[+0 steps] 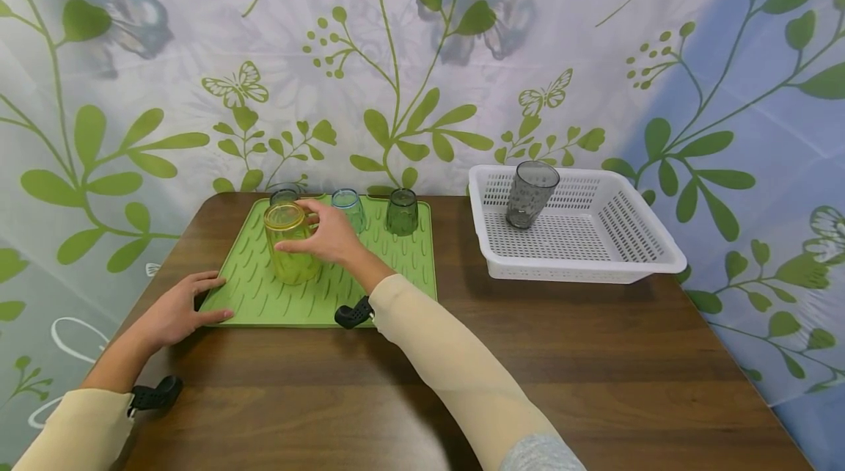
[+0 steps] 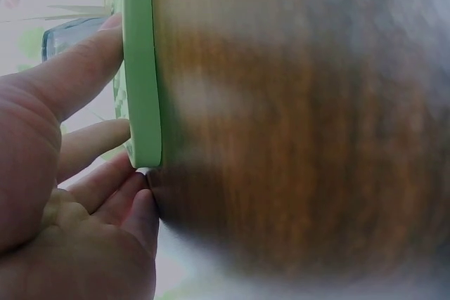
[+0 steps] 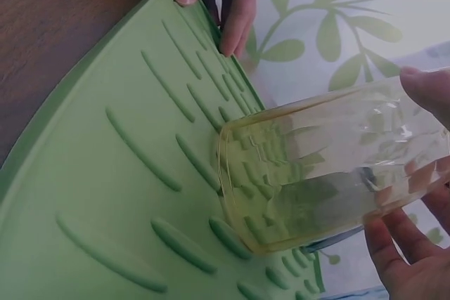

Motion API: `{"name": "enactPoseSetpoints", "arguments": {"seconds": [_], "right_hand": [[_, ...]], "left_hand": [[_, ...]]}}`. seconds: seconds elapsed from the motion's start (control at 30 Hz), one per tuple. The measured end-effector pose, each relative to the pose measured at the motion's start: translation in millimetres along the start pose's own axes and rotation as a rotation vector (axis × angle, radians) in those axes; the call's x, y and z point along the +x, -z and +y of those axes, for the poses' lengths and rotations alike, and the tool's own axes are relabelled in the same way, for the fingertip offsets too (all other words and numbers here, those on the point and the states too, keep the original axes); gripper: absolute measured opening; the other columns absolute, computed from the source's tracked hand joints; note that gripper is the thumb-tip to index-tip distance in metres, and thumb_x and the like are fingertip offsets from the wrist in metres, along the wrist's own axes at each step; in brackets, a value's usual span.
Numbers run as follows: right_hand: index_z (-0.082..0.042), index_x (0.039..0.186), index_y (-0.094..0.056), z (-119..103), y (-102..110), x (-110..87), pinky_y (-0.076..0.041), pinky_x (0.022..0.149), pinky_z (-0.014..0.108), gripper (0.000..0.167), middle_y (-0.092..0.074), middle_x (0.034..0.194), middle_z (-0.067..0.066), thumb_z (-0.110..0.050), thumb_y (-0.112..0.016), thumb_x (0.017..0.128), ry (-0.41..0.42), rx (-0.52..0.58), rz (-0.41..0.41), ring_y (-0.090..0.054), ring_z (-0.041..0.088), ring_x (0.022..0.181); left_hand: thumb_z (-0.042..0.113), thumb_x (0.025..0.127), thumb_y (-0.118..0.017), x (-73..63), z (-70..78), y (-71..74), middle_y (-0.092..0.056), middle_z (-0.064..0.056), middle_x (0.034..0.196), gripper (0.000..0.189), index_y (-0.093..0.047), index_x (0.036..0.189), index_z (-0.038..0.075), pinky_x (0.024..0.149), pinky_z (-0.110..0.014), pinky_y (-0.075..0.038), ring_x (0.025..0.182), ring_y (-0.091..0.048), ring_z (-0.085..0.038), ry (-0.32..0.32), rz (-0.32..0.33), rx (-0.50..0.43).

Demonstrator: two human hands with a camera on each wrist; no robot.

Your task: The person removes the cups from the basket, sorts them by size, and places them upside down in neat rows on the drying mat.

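My right hand (image 1: 323,232) grips a clear yellow glass (image 1: 293,265) near its upper end, thumb on one side and fingers on the other. The glass's lower end is right at the ridged green drying mat (image 1: 370,302), as the right wrist view also shows. At the mat's front left corner rests my left hand (image 1: 178,309), thumb and forefinger touching its edges, fingers fairly straight. Along the mat's back stand a grey-blue glass (image 1: 285,194), partly hidden behind the yellow one, a pale blue glass (image 1: 348,201) and a dark green glass (image 1: 403,214).
A white perforated plastic basket (image 1: 581,269) stands at the back right of the wooden table (image 1: 317,398). Inside it a tall grey glass (image 1: 531,196) leans at a tilt. Behind the table hangs a leaf-patterned cloth (image 1: 409,53).
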State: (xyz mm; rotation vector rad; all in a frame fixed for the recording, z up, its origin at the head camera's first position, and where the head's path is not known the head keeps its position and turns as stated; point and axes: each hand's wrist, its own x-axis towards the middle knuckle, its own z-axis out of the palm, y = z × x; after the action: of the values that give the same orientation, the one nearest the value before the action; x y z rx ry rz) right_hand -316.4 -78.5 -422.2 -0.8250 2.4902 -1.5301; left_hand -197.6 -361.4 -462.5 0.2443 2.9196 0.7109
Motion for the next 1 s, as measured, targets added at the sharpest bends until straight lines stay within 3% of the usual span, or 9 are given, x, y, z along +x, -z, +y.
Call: {"name": "enactPoseSetpoints", "arguments": {"seconds": [0.37,0.7,1.0], "right_hand": [[-0.024,0.151,-0.05,-3.0,-2.8,1.4,-0.057,0.088,0.022,0.086,-0.064,0.136,0.0,-0.046,-0.089,0.077,-0.029,-0.046,-0.018,-0.063,0.014,0.122],[-0.024,0.151,-0.05,-1.7,-2.9,0.1,-0.057,0.087,0.024,0.086,-0.063,0.137,0.0,-0.046,-0.089,0.078,-0.032,-0.035,-0.02,-0.062,0.015,0.122],[-0.027,0.15,-0.05,1.6,2.5,-3.3,-0.056,0.094,0.025,0.083,-0.059,0.143,-0.004,-0.045,-0.089,0.078,-0.026,-0.01,-0.038,-0.061,0.015,0.126]], "left_hand": [[0.041,0.09,-0.079,-0.3,0.8,0.9,-0.033,-0.038,0.153,0.086,-0.045,0.145,-0.016,0.103,-0.075,-0.036,0.137,-0.032,-0.062,0.002,-0.001,-0.004],[0.042,0.089,-0.079,-0.8,2.8,1.0,-0.034,-0.038,0.152,0.087,-0.046,0.145,-0.016,0.103,-0.075,-0.036,0.136,-0.034,-0.062,0.005,0.0,0.006],[0.041,0.089,-0.08,-0.7,1.6,0.9,-0.034,-0.039,0.152,0.087,-0.045,0.145,-0.016,0.103,-0.075,-0.036,0.136,-0.033,-0.062,-0.006,-0.003,0.004]]}}
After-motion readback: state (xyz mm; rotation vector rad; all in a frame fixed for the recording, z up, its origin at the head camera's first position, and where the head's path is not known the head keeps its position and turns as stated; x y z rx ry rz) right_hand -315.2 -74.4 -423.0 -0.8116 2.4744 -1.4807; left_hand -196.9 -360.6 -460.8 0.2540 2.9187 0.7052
